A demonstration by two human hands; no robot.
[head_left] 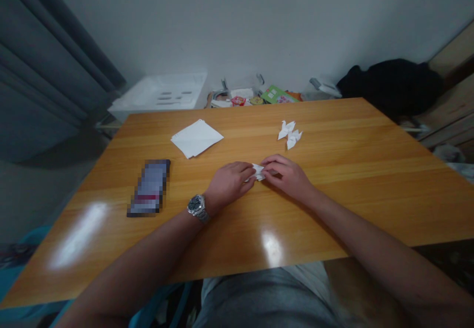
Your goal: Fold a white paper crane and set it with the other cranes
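Note:
Between my hands, on the wooden table (229, 239), is a small piece of folded white paper (258, 171). My left hand (230, 182), with a silver watch (198, 207) at its wrist, covers the left part of the paper and presses on it with bent fingers. From the right, the thumb and fingers of my right hand (287, 175) pinch the paper's edge. The exact folds are too small and partly hidden to make out. Just beyond my right hand lie two white folded paper birds (286, 129), close together.
A stack of white paper sheets (197, 139) lies at the back left of the table. Nearer on the left is a phone (151, 187), its screen blurred. Behind the table stand a white plastic bin (159, 91), a green booklet (278, 95) and a black cloth-like heap (392, 86).

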